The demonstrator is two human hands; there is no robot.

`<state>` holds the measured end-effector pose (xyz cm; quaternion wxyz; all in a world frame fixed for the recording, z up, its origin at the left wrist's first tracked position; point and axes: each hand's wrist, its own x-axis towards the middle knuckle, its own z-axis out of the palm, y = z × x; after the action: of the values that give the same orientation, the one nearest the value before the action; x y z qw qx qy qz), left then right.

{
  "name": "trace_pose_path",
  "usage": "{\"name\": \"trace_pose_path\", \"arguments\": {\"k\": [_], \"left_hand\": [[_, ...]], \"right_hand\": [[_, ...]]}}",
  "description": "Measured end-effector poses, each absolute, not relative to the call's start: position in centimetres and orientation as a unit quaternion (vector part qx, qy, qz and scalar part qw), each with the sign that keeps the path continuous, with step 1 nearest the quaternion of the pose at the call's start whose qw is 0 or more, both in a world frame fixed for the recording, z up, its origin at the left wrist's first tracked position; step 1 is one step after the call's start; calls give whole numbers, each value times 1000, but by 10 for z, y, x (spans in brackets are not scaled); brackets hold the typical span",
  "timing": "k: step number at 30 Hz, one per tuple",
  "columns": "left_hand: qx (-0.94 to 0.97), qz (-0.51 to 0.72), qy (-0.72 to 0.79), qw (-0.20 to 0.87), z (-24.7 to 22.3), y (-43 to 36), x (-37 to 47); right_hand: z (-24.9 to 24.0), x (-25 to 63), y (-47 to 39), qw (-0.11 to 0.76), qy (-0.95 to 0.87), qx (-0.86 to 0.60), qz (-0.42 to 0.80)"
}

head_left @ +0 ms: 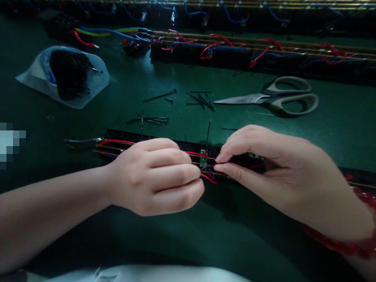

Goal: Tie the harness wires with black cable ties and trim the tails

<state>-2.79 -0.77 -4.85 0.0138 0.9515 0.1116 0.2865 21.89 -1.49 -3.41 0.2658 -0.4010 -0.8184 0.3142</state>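
A long black strip (110,135) with brass-coloured rods, red and blue wires and a small green circuit board (203,159) lies across the table under both hands. My left hand (158,176) is closed over it just left of the board, its fingers curled; whatever is in its fingertips is hidden. My right hand (273,168) pinches thumb and forefinger together right of the board, on something too small and dark to name. A black cable tie (208,132) sticks up from the strip by the board, and a second cable tie (142,127) stands up behind my left hand.
Loose cable ties (152,118) are scattered behind the strip. Scissors (264,98) lie at back right, blades pointing left. An open plastic bag (98,78) of black cable ties is at back left. Further wired strips (235,47) run along the back of the green table (126,235).
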Motion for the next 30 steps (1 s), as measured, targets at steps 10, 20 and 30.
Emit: {"name": "trace_pose_path", "arguments": {"k": [10, 20, 30], "left_hand": [[954, 282, 96, 13, -49, -7, -29], [959, 266, 102, -1, -50, -7, -30], [959, 267, 99, 9, -50, -7, -29]], "right_hand": [[-32, 215, -16, 296, -738, -464, 390], [-35, 215, -16, 340, -706, -487, 386], [-34, 215, -16, 275, -790, -456, 305]]}}
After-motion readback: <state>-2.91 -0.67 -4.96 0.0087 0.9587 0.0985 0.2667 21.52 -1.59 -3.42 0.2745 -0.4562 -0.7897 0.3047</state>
